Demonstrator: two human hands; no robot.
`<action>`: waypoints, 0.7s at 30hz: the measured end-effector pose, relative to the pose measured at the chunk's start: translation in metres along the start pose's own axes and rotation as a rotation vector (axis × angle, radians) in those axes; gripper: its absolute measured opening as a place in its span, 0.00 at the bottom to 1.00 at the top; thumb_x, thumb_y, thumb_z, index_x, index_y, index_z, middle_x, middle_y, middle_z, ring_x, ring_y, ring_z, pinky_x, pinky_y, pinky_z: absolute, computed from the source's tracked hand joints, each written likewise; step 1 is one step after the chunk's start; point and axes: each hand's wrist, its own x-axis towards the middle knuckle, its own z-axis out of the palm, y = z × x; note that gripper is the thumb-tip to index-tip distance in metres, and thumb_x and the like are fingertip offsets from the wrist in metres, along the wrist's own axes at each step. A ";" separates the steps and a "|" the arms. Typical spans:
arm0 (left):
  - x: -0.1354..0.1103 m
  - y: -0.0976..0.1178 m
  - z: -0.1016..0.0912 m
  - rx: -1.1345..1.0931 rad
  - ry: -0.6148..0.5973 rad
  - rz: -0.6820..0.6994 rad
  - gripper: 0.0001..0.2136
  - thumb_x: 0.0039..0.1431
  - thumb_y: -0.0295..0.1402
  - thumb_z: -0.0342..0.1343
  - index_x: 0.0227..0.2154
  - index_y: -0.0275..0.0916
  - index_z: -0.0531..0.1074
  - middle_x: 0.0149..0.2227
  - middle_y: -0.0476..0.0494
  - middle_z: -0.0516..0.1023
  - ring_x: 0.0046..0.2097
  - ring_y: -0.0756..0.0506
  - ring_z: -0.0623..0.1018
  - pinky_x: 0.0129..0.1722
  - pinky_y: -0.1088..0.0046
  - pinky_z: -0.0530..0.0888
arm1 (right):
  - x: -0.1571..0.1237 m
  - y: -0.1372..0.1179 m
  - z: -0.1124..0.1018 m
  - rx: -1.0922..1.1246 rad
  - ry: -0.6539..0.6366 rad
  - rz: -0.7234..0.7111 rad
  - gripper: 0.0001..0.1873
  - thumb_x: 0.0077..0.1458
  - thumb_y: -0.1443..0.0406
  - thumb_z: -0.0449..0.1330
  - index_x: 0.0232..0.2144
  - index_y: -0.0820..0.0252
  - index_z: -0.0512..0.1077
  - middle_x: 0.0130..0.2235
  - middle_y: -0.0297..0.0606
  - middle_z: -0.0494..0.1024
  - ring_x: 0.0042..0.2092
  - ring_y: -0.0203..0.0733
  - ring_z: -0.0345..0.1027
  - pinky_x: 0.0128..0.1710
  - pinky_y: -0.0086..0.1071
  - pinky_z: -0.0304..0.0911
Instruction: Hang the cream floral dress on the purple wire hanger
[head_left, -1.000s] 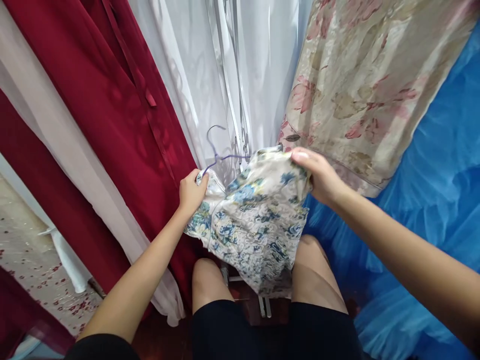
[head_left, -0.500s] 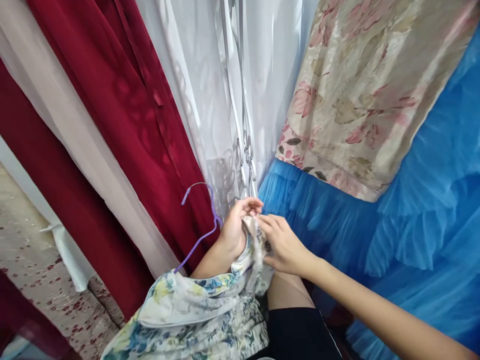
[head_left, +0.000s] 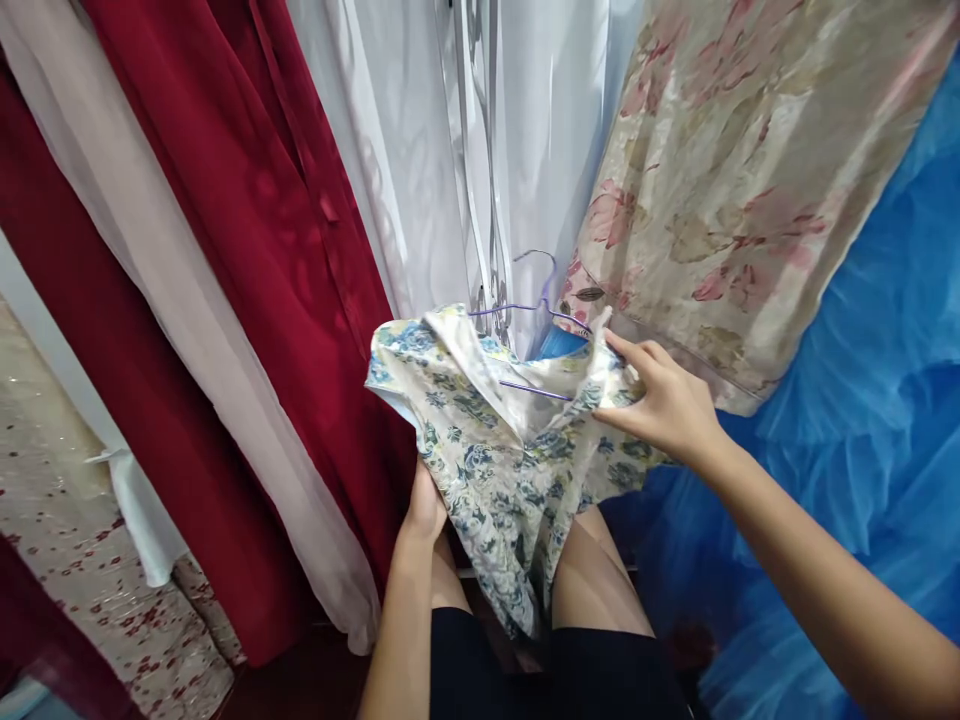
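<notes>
A white garment with a blue and yellow floral print hangs spread in front of me, above my knees. Inside its neckline sits a purple wire hanger, its hook pointing up and its lower bar showing in the neck opening. My right hand pinches the garment at its right shoulder edge, thumb below and fingers above. My left hand is at the garment's left side, below the sleeve, its fingers hidden behind the cloth.
Hanging clothes surround me: a dark red cloth and pale pink cloth on the left, white fabric with ribbons ahead, a beige floral garment and blue tulle on the right.
The garment has moved from the lower left to the centre and opened out. The hanger has shifted right and now sits in both shoulders. My hands have moved apart to the garment's two sides.
</notes>
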 end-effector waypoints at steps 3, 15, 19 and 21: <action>-0.020 -0.044 -0.010 -0.020 0.083 0.012 0.35 0.51 0.67 0.53 0.54 0.49 0.73 0.59 0.41 0.75 0.68 0.35 0.65 0.65 0.55 0.66 | 0.015 -0.018 0.001 0.020 -0.051 -0.068 0.48 0.44 0.56 0.68 0.68 0.50 0.60 0.51 0.44 0.74 0.46 0.57 0.73 0.39 0.39 0.68; -0.071 -0.056 -0.001 0.153 -0.143 -0.131 0.30 0.47 0.40 0.71 0.53 0.37 0.75 0.55 0.36 0.79 0.61 0.32 0.73 0.66 0.50 0.64 | -0.087 -0.053 0.056 0.684 0.327 0.241 0.11 0.59 0.58 0.62 0.40 0.57 0.76 0.41 0.42 0.79 0.45 0.51 0.72 0.48 0.43 0.66; -0.077 -0.048 0.002 0.200 -0.163 -0.124 0.29 0.47 0.40 0.71 0.54 0.37 0.76 0.55 0.37 0.79 0.59 0.32 0.75 0.64 0.52 0.68 | -0.140 -0.100 0.097 1.021 -0.286 0.530 0.24 0.65 0.50 0.55 0.22 0.58 0.66 0.22 0.34 0.68 0.27 0.40 0.64 0.30 0.33 0.59; -0.077 -0.044 0.002 0.219 -0.161 -0.114 0.29 0.48 0.40 0.71 0.53 0.37 0.76 0.55 0.37 0.79 0.59 0.32 0.76 0.63 0.52 0.70 | -0.148 -0.110 0.107 1.113 -0.450 0.516 0.27 0.66 0.48 0.53 0.22 0.58 0.65 0.22 0.33 0.68 0.27 0.39 0.63 0.30 0.32 0.58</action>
